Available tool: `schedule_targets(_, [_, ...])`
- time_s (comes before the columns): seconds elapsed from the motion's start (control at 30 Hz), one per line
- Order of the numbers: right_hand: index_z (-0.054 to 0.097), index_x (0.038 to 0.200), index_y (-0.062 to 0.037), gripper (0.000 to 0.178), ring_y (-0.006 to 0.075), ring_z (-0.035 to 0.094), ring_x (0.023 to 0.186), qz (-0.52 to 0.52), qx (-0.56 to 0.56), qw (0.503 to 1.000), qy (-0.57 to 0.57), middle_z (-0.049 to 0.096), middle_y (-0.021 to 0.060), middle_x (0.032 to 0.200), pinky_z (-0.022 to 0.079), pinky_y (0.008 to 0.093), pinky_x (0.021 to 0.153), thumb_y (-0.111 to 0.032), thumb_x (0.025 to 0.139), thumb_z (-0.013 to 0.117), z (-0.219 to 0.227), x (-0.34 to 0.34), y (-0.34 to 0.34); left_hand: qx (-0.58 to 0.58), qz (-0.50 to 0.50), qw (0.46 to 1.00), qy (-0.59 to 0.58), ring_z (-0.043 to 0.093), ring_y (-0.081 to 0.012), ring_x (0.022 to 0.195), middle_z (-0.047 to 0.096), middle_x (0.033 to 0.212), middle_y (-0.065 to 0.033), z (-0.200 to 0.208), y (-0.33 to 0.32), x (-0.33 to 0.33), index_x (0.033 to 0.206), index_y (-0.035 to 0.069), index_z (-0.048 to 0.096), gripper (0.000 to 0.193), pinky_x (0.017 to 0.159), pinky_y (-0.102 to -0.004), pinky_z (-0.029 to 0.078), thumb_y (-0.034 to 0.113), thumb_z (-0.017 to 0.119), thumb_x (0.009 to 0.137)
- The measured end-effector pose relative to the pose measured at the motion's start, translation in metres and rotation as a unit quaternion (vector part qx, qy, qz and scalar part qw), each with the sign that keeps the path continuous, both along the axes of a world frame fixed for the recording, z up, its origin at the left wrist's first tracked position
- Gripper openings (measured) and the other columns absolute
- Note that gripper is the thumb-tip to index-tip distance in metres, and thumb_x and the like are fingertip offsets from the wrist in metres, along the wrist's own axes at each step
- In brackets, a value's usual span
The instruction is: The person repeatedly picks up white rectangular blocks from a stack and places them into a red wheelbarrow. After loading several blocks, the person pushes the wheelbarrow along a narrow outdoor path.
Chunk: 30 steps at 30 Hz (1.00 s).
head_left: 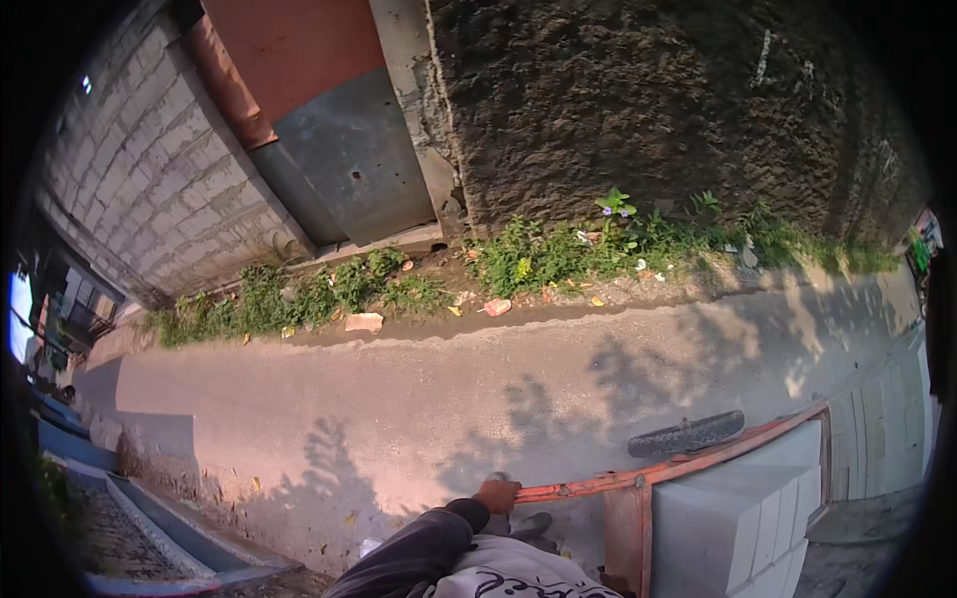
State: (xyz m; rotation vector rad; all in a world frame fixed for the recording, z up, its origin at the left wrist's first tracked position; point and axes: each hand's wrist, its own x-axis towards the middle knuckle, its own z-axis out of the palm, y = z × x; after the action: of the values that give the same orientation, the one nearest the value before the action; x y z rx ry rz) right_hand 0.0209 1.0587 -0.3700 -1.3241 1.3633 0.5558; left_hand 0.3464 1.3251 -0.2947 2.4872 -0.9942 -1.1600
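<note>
My left hand is closed around the end of a worn orange cart handle, its dark sleeve rising from the lower edge. The handle runs on to the right as the cart's side rail. Within the frame sit pale grey blocks, stacked close together, behind an orange end board. A black wheel stands outside the rail on the far side. Beside the board, at the lower edge, a small brown patch may be part of my right hand; its fingers cannot be made out.
A paved lane with tree shadows runs across. Beyond it are weeds, litter, a rough dark wall, a metal gate and a block wall. A low blue-edged kerb lies at the lower left.
</note>
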Motion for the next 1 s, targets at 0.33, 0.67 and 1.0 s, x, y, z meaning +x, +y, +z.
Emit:
schedule_targets(0.33, [0.067, 0.105, -0.0088, 0.027, 0.0329, 0.072, 0.087, 0.409, -0.173, 0.896, -0.03, 0.072, 0.0135, 0.09, 0.057, 0.0503, 0.07, -0.029, 0.088, 0.071, -0.009, -0.123, 0.008, 0.07, -0.053, 0.996, 0.031, 0.07, -0.042, 0.111, 0.074, 0.113, -0.0218, -0.037, -0.004, -0.002, 0.114, 0.007, 0.071, 0.06, 0.095, -0.0516, 0.055, 0.055, 0.078, 0.079])
schedule_targets(0.67, [0.071, 0.106, -0.0123, 0.026, 0.0391, 0.071, 0.094, 0.442, -0.259, 0.857, 0.058, 0.073, 0.0153, 0.098, 0.056, 0.0535, 0.082, -0.03, 0.088, 0.065, -0.013, -0.148, 0.076, 0.02, -0.057, 0.992, 0.113, 0.068, -0.0466, 0.111, 0.072, 0.112, -0.0306, -0.042, 0.006, 0.011, 0.113, -0.004, 0.071, 0.08, 0.094, -0.0514, 0.054, 0.07, 0.071, 0.084])
schedule_targets(1.0, [0.074, 0.109, -0.0073, 0.036, 0.0408, 0.069, 0.103, 0.233, -0.229, 0.941, 0.084, 0.073, 0.0209, 0.101, 0.054, 0.0532, 0.09, -0.038, 0.096, 0.06, -0.021, -0.139, 0.208, -0.043, -0.077, 0.982, 0.167, 0.067, -0.0509, 0.106, 0.07, 0.107, -0.0338, -0.052, 0.016, 0.006, 0.116, -0.004, 0.062, 0.066, 0.088, -0.0557, 0.053, 0.053, 0.076, 0.087])
